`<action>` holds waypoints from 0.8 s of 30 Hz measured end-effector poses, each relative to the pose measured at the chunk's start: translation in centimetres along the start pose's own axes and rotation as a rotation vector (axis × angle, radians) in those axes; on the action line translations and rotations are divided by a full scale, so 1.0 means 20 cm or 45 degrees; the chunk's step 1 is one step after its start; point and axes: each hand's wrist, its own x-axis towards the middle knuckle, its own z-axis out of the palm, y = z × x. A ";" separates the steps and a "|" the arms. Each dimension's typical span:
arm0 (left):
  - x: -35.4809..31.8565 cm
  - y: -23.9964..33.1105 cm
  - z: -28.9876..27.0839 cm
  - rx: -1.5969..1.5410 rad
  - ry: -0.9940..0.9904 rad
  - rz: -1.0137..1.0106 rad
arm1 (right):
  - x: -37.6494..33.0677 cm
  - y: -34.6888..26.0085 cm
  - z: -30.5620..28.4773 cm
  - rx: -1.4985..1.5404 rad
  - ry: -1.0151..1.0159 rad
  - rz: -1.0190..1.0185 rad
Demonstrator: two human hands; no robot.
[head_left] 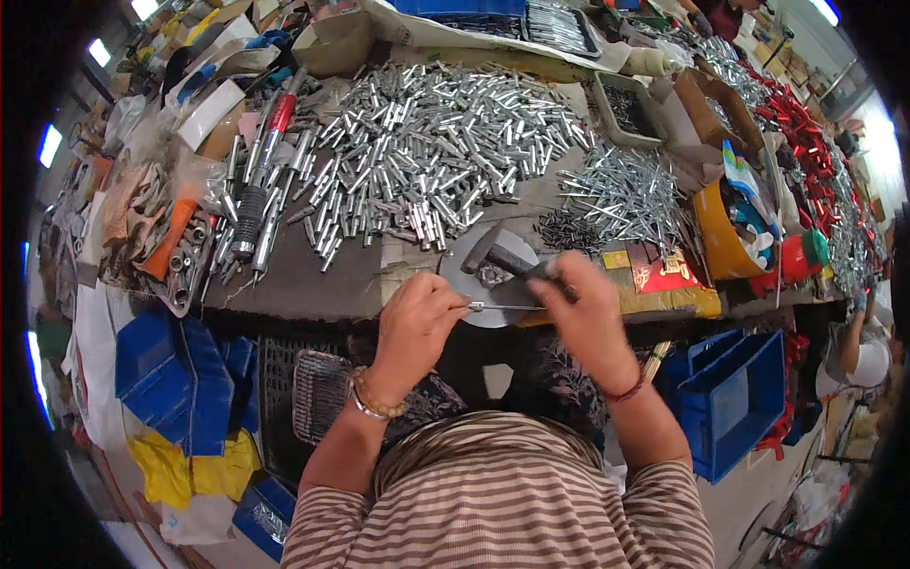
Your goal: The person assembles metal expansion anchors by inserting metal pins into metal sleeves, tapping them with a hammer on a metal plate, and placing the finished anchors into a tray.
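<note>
My left hand (417, 318) pinches a thin metal rod (502, 306) and holds it flat across a round grey metal block (474, 261) at the near edge of the bench. My right hand (588, 308), blurred by motion, grips the dark handle of a small hammer (502, 256), whose head hangs over the block. A big heap of short silver metal tubes (427, 152) lies just beyond, with a pile of thin silver pins (621, 194) to its right.
Longer tools and a red-handled one (265, 180) lie at the left of the bench. An orange bin (725, 237) and cardboard boxes stand on the right. Blue plastic crates (735, 398) sit below. Another person's arm (858, 332) shows at far right.
</note>
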 end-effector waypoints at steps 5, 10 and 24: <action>0.00 0.01 0.00 0.037 0.021 0.032 | -0.05 -0.04 0.22 -0.156 0.030 -0.389; 0.00 0.00 0.00 0.047 0.018 0.036 | -0.05 -0.03 0.26 -0.231 0.014 -0.435; -0.01 -0.02 0.01 0.071 0.044 0.086 | -0.04 -0.09 0.24 -0.639 -0.095 -0.703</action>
